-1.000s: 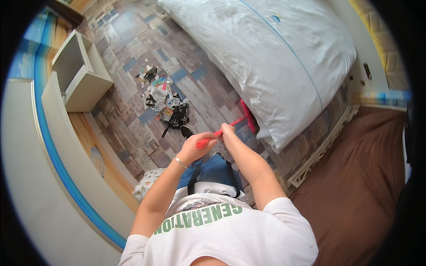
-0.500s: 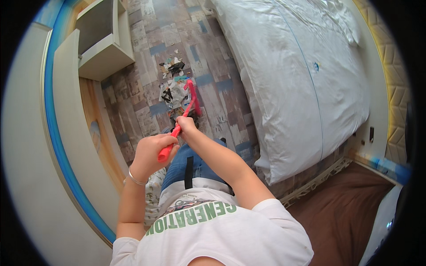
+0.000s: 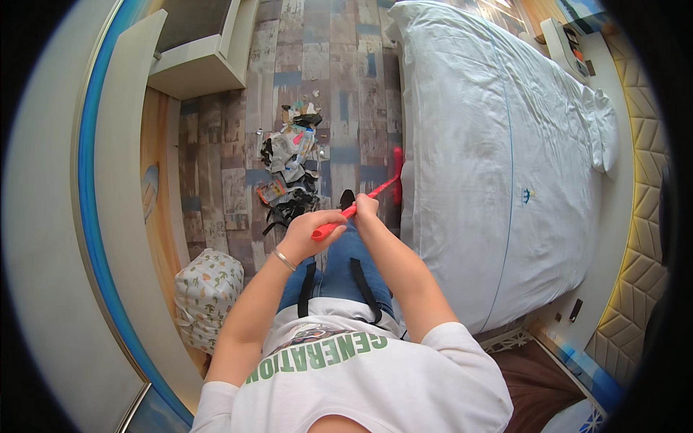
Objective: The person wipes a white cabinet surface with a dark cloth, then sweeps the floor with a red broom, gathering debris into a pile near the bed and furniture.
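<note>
A red broom (image 3: pixel 381 189) slants across in front of me, its head down on the floor against the side of the bed. My left hand (image 3: pixel 315 232) is closed around the handle close to its top end. Farther down the same handle, my right hand (image 3: pixel 366 207) has its fingers wrapped round it. Left of the broom lies a litter pile (image 3: pixel 291 160) of crumpled plastic bags, wrappers, black scraps and small bits, strung out along the wood-patterned floor (image 3: pixel 346 137).
The bed (image 3: pixel 469 166) with white bedding fills the right side. A pale cabinet (image 3: pixel 198 68) juts out at the far left. Near my left arm stands a white patterned bag (image 3: pixel 209 292). A brown cloth (image 3: pixel 538 386) lies at the lower right.
Both hands have moved right with the broom. Its head has gone from beside the litter pile to the foot of the bed's side. The view has also shifted.
</note>
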Demonstrator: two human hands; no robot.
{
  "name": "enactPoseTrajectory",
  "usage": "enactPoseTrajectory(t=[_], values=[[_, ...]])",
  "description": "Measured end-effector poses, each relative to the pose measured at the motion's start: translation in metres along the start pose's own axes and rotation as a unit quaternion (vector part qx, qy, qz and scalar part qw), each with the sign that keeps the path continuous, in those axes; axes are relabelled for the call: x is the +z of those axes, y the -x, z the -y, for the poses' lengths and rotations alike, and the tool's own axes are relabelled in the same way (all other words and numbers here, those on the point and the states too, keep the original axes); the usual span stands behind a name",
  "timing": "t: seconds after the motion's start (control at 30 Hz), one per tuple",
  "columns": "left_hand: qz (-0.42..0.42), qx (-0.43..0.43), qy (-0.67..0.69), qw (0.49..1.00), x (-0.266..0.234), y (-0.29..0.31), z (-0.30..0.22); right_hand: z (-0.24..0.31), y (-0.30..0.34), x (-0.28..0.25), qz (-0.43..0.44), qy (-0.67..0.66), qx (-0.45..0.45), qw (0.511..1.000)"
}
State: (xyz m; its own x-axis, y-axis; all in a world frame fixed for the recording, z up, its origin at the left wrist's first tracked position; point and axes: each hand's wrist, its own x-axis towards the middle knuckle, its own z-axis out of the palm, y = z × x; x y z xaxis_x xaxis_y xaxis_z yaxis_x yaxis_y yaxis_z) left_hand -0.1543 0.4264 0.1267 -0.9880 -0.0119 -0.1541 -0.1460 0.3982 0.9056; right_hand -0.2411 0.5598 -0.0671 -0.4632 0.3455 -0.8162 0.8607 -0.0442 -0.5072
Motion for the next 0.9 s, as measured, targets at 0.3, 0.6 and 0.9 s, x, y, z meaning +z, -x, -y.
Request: enactPoseTrajectory(t=[0.3,0.6,0.9], values=[[-0.074,-0.088,-0.071,0.991,-0.065,0.0,-0.044,0.018,0.061,0.081,0.175,0.12,0.08,0.974],[-0.116,-0.082,-0.229,0.963,-0.073,-0.009,-0.119,0.061,0.128,0.084,0.354,0.03,0.15,0.923],[-0.172,-0.031,-0.05,0.983,-0.033,-0.05,-0.064,0.133,0.04,0.053,0.287,0.191,-0.02,0.939]])
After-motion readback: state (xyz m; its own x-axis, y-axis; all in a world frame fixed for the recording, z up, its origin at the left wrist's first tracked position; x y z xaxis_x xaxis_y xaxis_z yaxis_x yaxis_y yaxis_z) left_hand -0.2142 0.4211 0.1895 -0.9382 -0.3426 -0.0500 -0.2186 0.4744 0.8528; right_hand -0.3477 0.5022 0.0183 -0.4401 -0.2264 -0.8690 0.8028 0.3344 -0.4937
